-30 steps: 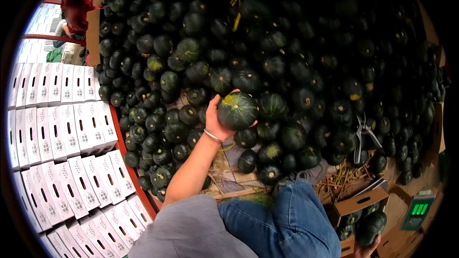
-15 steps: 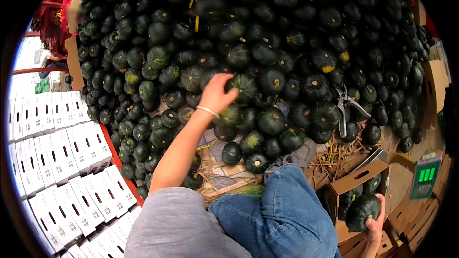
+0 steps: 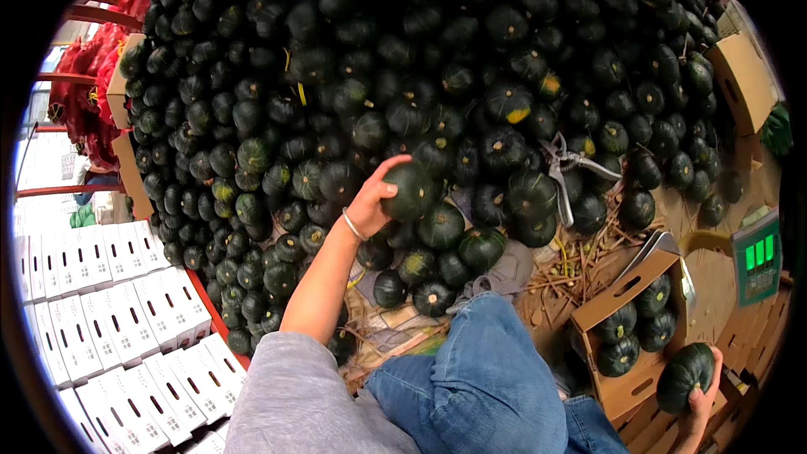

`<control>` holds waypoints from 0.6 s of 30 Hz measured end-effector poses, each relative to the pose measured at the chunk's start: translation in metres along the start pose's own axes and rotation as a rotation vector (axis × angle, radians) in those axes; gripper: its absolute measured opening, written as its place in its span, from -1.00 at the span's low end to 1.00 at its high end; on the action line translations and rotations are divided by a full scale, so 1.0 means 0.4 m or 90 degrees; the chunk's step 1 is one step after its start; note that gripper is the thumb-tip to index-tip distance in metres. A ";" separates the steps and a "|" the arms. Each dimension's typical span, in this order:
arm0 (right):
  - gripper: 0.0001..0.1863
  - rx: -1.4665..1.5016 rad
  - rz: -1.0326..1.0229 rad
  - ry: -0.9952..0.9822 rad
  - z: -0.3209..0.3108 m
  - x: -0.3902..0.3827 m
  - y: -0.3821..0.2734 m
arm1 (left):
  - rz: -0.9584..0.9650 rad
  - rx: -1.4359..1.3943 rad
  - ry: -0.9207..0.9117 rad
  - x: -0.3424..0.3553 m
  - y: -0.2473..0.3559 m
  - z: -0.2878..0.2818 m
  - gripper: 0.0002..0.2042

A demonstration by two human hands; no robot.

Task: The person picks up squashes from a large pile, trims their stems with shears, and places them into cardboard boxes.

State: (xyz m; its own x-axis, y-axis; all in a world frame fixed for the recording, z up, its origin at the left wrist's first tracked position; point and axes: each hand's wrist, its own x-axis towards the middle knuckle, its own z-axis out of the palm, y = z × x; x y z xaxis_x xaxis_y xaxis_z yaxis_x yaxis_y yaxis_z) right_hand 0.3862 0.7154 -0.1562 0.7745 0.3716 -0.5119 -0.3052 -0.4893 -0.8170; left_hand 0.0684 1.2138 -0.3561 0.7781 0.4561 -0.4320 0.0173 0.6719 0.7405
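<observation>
My left hand [image 3: 371, 202] grips a dark green pumpkin [image 3: 412, 191] at the near side of a big heap of pumpkins [image 3: 328, 101]. At the lower right, my right hand [image 3: 704, 395] is wrapped round another dark green pumpkin [image 3: 685, 377], just beyond the near right corner of an open brown cardboard box [image 3: 618, 292]. Several pumpkins [image 3: 619, 355] sit inside that box. A pair of pruning shears [image 3: 561, 176] with pale handles lies spread on the heap, right of my left hand.
White cartons [image 3: 109, 319] with slot handles stand in rows at the left, behind a red edge. A digital scale display [image 3: 756, 256] glows green at the right. Cut stems [image 3: 567, 269] litter the floor by my knees. Red mesh sacks [image 3: 88, 109] hang at the far left.
My left hand has gone from reaching over the heap to holding a pumpkin. My right hand has carried its pumpkin away from the box, to the right. The view has shifted.
</observation>
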 end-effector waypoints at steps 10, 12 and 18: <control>-0.39 -0.366 0.066 0.365 -0.289 0.012 0.499 | 0.487 1.029 0.393 0.422 0.261 0.014 -0.49; -0.40 -0.325 0.135 0.381 -0.270 0.011 0.531 | 0.375 1.087 0.433 0.545 0.303 0.050 -0.35; -0.29 -0.397 0.193 0.336 -0.241 -0.114 0.511 | 0.163 1.013 0.373 0.700 0.386 0.000 -0.07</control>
State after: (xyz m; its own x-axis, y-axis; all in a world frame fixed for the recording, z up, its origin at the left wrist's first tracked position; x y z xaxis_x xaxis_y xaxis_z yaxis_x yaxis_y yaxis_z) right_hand 0.3418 0.5225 -0.2743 0.9114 -0.1833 -0.3685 -0.3007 -0.9080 -0.2919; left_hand 0.2891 1.4452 -0.3629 0.5501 0.8314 -0.0785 0.7806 -0.4785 0.4022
